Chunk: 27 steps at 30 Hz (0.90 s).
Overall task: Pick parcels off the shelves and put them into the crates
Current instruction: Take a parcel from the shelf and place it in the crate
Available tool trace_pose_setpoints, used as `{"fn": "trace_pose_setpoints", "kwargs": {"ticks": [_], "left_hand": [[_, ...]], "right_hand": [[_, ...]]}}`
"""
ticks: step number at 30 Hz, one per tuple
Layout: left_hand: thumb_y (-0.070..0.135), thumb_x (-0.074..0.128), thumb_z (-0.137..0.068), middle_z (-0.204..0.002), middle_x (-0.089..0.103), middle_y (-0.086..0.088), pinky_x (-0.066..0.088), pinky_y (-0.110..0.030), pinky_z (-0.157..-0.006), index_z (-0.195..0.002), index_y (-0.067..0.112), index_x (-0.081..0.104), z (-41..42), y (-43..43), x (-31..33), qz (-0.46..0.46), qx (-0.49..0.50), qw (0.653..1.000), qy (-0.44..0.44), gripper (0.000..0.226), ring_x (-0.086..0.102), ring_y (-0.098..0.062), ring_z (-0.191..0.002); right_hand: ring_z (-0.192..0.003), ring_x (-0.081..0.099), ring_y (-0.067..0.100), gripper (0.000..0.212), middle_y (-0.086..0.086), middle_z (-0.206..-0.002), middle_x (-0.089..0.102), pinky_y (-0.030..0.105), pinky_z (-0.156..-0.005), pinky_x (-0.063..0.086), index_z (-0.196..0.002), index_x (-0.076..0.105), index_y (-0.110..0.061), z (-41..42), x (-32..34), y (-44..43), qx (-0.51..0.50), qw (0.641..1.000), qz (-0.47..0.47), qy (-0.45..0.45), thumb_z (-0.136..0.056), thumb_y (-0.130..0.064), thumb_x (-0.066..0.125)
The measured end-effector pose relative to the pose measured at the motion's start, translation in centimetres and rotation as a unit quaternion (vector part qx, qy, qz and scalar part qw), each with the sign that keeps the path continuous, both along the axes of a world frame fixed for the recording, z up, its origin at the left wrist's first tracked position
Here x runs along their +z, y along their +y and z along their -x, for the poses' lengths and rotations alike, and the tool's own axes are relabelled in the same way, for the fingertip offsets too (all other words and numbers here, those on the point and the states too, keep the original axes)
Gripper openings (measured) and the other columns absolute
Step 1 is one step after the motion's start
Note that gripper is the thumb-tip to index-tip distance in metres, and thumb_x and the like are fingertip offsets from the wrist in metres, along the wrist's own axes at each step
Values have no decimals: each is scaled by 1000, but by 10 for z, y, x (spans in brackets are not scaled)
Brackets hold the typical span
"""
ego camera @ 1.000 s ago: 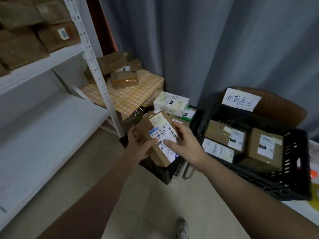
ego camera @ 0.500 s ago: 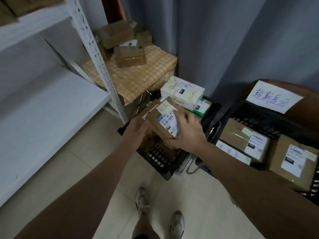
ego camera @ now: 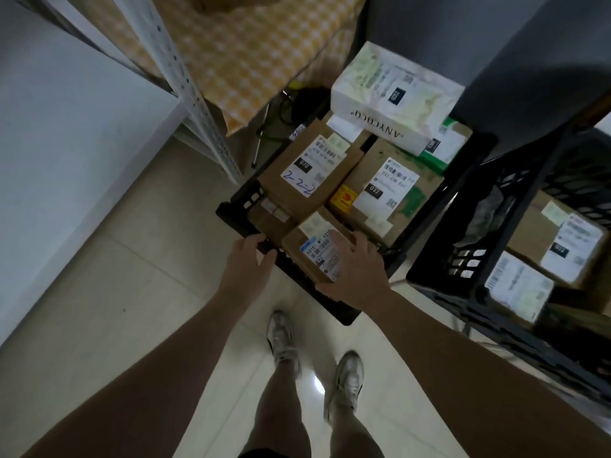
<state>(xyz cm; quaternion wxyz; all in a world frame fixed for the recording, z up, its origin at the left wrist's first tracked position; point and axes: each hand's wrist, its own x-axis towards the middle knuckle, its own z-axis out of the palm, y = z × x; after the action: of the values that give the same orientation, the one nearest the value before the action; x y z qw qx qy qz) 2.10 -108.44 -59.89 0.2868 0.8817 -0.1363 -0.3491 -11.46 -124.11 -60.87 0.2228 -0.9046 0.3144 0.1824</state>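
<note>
Gripping a small labelled cardboard parcel (ego camera: 319, 259) with the right hand (ego camera: 358, 272), fingers (ego camera: 344, 239) wrapped over its far edge, at the near corner of the left black crate (ego camera: 231, 209) (packed with other labelled boxes). Left hand (ego camera: 246, 266) at the crate's near rim, fingers bent; gripping it or only touching, unclear. Second black crate (ego camera: 463, 259) just beside, to the right.

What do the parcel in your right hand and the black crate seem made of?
Small brown parcel with a white label: matt cardboard, judging by its dull brown faces. Black slotted crate: probably moulded plastic, from its regular cut-out slots.
</note>
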Motion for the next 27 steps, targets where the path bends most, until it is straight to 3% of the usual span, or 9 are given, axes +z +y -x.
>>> {"fn": "trace_pose_setpoints", "kwargs": {"ticks": [5,10,16,23,27], "left_hand": [[29,51,-96,-139,35,-7,35,-37,-104,-135,18,44,0,5,-19,-15,-41,999,-15,41,39,-25,-124],[26,52,-96,-145,31,-14,26,-40,-110,-135,13,46,0,4,-33,-26,-88,992,-87,42,27,-31,-134],[21,57,-93,-140,40,-18,26,-46,-110,-127,6,55,3,-4,-51,-20,-155,972,-174,38,30,-36,-132],[22,57,-93,-138,43,-16,28,-46,-109,-127,7,55,6,6,-57,-21,-139,975,-173,37,33,-33,-131],[24,55,-94,-139,42,-14,27,-44,-108,-130,10,53,4,7,-54,-20,-129,978,-163,38,30,-31,-131]], "right_hand": [[-130,29,37,100,15,-145,23,50,-105,31,-145,21,-30,6,-33,1,18,999,33,37,-65,-62,72],[-128,32,37,93,15,-141,27,49,-105,33,-142,25,-30,2,-59,-6,28,998,13,46,-67,-58,73],[-125,31,38,94,17,-139,27,50,-102,32,-143,25,-31,-7,-76,-2,68,996,51,29,-65,-58,71],[-136,23,38,90,16,-151,21,55,-110,20,-147,24,-36,0,-62,-19,-8,1000,-27,8,-71,-53,68],[-135,24,39,89,17,-151,20,52,-111,26,-149,22,-34,-3,-60,-26,14,998,-65,22,-75,-52,69]]}}
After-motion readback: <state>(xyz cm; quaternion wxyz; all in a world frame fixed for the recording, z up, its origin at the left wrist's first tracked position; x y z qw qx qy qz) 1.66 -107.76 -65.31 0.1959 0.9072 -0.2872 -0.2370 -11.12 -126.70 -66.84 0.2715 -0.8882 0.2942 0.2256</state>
